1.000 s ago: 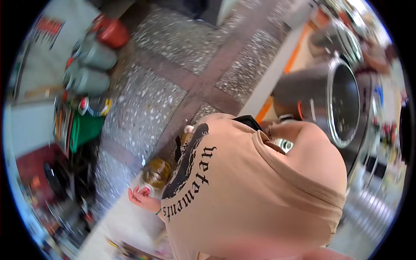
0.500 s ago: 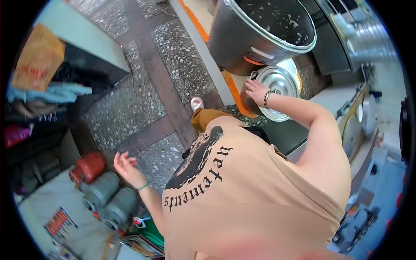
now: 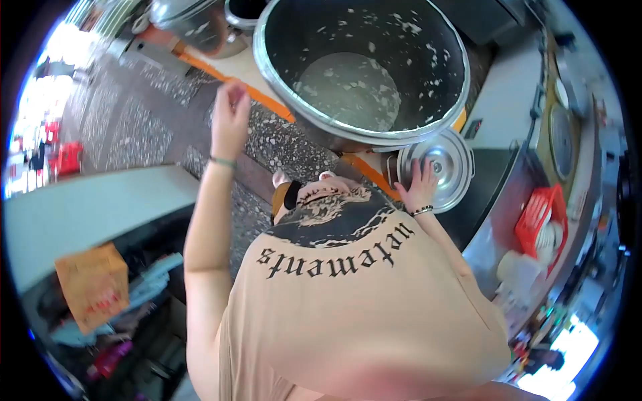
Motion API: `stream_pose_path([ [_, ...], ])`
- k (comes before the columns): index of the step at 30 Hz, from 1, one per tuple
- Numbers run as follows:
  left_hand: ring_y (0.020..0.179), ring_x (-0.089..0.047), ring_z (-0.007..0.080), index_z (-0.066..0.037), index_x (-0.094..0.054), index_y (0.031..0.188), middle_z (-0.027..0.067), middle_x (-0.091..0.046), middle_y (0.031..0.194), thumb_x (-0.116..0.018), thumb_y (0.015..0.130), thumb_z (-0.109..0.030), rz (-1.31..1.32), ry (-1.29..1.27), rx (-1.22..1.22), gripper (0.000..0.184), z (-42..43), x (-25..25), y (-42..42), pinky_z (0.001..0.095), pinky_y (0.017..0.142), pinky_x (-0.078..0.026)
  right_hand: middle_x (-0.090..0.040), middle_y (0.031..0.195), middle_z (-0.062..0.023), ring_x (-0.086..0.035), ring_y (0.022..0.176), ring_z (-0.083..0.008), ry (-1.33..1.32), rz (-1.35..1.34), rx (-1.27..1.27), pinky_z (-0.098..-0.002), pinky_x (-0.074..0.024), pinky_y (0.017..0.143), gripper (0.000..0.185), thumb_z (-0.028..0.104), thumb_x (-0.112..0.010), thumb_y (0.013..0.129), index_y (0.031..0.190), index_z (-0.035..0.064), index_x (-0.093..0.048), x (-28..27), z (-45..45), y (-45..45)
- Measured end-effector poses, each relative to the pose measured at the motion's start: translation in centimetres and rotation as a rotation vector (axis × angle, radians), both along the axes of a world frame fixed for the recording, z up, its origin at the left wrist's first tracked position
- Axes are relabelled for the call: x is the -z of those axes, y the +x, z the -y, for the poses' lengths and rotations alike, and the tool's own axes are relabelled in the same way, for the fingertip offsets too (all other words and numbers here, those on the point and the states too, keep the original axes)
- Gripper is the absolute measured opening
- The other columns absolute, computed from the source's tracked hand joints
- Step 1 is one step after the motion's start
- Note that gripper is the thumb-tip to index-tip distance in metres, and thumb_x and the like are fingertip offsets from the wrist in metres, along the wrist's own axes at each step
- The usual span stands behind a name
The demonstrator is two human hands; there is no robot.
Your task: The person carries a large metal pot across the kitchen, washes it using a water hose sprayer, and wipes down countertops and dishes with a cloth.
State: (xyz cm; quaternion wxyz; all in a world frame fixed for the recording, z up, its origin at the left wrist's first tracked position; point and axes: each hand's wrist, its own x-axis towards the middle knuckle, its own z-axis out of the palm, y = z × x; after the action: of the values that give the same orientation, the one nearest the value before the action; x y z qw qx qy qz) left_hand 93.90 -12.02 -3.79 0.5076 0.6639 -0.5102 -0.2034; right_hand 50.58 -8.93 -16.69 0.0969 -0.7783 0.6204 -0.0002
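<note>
My right hand (image 3: 420, 190) lies over a round silver lid (image 3: 449, 157), its fingers spread out. A beaded bracelet circles that wrist. The lid has side handles and a small knob in its middle. Just beyond it stands a big metal pot (image 3: 334, 139), with cloudy liquid at the bottom and pale scraps stuck to its dark inner wall. My left hand (image 3: 231, 113) is raised over the floor left of the pot, apart from it. Its fingers are curled in, and nothing shows in them.
Smaller metal pots (image 3: 194, 23) stand beyond the big one, on an orange-edged platform (image 3: 271, 103). To the right, a red basket (image 3: 535, 210) sits on a counter. A brown paper bag (image 3: 93, 284) rests at the left, below a pale counter top (image 3: 120, 200).
The view has swung so that the pot's inside shows more fully. My left hand has risen and its fingers have curled. My right hand has stayed at the lid, its fingers now spread.
</note>
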Motion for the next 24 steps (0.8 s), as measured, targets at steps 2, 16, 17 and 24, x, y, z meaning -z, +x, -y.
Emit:
stream_pose_path([
  [2, 0.094, -0.056, 0.0226, 0.001, -0.050, 0.111, 0.0154, -0.057, 0.103, -0.058, 0.083, -0.023, 0.064, -0.004, 0.135, 0.038, 8.8, -0.1, 3.4, 0.0323, 0.082, -0.044, -0.015, 0.144, -0.0164, -0.013, 0.133, -0.0365, 0.022, -0.035, 0.242, -0.0604, -0.0128, 0.101, 0.094, 0.044, -0.071, 0.063, 0.137, 0.0118, -0.024, 0.4, -1.1, 1.5],
  [16, 0.101, -0.055, 0.0357, 0.004, -0.051, 0.107, 0.0266, -0.058, 0.103, -0.052, 0.077, -0.028, 0.860, 0.561, 0.565, 0.044, 31.2, -2.0, 4.4, 0.0383, 0.089, -0.041, -0.016, 0.144, -0.0121, -0.020, 0.131, -0.0333, -0.104, -0.164, 0.714, -0.0598, -0.0209, 0.099, 0.088, 0.026, -0.070, 0.068, 0.140, 0.0200, -0.019, 3.8, -4.0, 7.1],
  [17, 0.101, -0.055, 0.0361, 0.004, -0.051, 0.107, 0.0267, -0.058, 0.103, -0.052, 0.077, -0.028, 0.871, 0.565, 0.559, 0.044, 30.9, -2.1, 4.5, 0.0386, 0.089, -0.041, -0.017, 0.144, -0.0115, -0.020, 0.131, -0.0332, -0.109, -0.159, 0.715, -0.0601, -0.0217, 0.099, 0.087, 0.025, -0.069, 0.068, 0.140, 0.0211, -0.019, 3.9, -4.0, 7.0],
  [24, 0.098, -0.056, 0.0381, 0.003, -0.053, 0.104, 0.0269, -0.058, 0.100, -0.054, 0.076, -0.029, 0.880, 0.525, 0.528, 0.043, 28.4, -2.5, 5.2, 0.0403, 0.086, -0.042, -0.019, 0.144, -0.0108, -0.021, 0.130, -0.0328, -0.126, -0.142, 0.724, -0.0602, -0.0228, 0.098, 0.085, 0.024, -0.069, 0.068, 0.139, 0.0221, -0.022, 4.2, -3.6, 6.1],
])
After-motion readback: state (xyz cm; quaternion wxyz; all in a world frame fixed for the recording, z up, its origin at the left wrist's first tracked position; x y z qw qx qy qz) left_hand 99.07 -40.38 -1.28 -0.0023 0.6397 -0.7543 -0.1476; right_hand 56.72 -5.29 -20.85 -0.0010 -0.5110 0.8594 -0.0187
